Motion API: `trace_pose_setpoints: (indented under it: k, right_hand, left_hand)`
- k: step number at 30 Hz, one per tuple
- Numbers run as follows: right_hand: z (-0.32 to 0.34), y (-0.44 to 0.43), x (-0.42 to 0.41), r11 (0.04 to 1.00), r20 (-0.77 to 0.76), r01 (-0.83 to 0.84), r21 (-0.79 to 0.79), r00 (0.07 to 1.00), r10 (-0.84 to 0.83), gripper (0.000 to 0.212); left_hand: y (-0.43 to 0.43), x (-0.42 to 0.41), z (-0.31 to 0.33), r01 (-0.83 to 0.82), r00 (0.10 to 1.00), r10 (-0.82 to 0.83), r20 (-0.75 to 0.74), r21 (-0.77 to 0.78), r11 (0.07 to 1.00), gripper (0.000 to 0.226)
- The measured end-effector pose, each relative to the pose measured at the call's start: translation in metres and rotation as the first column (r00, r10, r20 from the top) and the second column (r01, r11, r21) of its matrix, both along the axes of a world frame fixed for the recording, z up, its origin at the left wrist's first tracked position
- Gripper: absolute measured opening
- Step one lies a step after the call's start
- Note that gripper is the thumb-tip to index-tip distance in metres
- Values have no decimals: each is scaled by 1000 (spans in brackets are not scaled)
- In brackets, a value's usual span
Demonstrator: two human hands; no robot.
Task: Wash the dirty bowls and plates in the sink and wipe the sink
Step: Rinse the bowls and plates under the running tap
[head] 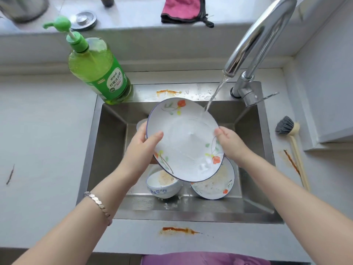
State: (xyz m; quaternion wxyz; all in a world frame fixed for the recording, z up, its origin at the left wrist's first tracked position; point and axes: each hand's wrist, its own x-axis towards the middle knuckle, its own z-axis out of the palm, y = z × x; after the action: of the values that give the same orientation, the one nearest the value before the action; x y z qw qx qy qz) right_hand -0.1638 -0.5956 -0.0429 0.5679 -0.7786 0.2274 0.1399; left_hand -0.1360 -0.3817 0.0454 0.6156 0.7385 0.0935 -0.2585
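Observation:
A white plate with orange flowers (183,138) is held tilted over the steel sink (107,142). My left hand (145,148) grips its left rim, thumb on the face. Its right rim is gripped by my right hand (232,144). Water runs from the chrome faucet (254,43) onto the plate's upper right part. Below it in the basin lie a dirty small bowl with blue marks (162,185) and a dirty flowered plate (215,185), partly hidden by the held plate.
A green dish-soap pump bottle (95,67) stands at the sink's back left corner. A dish brush (290,142) lies on the counter at right. On the back ledge are a pink cloth (183,10) and a metal drain plug (83,20). Orange sauce stains (177,230) mark the counter and rim.

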Motion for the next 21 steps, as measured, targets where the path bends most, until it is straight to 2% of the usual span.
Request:
trace_pose_setpoints:
  k: [3,4,6,7,10,11,12,13,15,17,19,21]
  right_hand:
    - [5,-2,-7,996,-71,-84,-23,994,82,29]
    - [10,-5,-11,984,-70,-140,-112,989,133,28]
    - [24,-9,-28,893,-51,-289,-344,956,290,31]
    - [33,-8,-39,841,-24,-363,-402,922,387,38]
    - [55,5,-65,729,48,-600,-330,760,648,63]
    - [57,8,-69,664,63,-652,-367,695,717,65]
    - [52,9,-72,598,109,-646,-475,631,768,59]
    - [47,11,-72,590,199,-569,-572,602,774,46]
    - [43,11,-69,665,378,-395,-634,592,712,21]
    - [46,7,-62,743,445,-292,-602,650,616,20]
    - [51,1,-54,875,415,-231,-425,810,416,22]
    - [50,-8,-46,993,323,-82,-86,940,105,22]
  left_hand:
    - [4,2,-5,-54,991,60,-118,57,997,27]
    - [4,0,-8,-86,981,95,-171,60,995,26]
    - [2,-5,-14,-149,951,155,-268,42,988,23]
    - [0,-7,-16,-170,936,170,-308,26,985,22]
    - [-7,-12,-20,-191,902,167,-398,-21,981,22]
    - [-10,-13,-21,-186,894,159,-418,-24,982,23]
    - [-13,-13,-21,-181,886,151,-439,-26,983,24]
    - [-15,-12,-20,-174,876,141,-461,-30,984,26]
    - [-20,-10,-15,-145,855,96,-509,-57,988,30]
    - [-22,-3,-9,-102,837,35,-546,-93,990,41]
    - [-22,5,-8,-46,850,7,-527,-61,997,52]
    - [-20,11,-14,36,913,-1,-407,78,996,51]
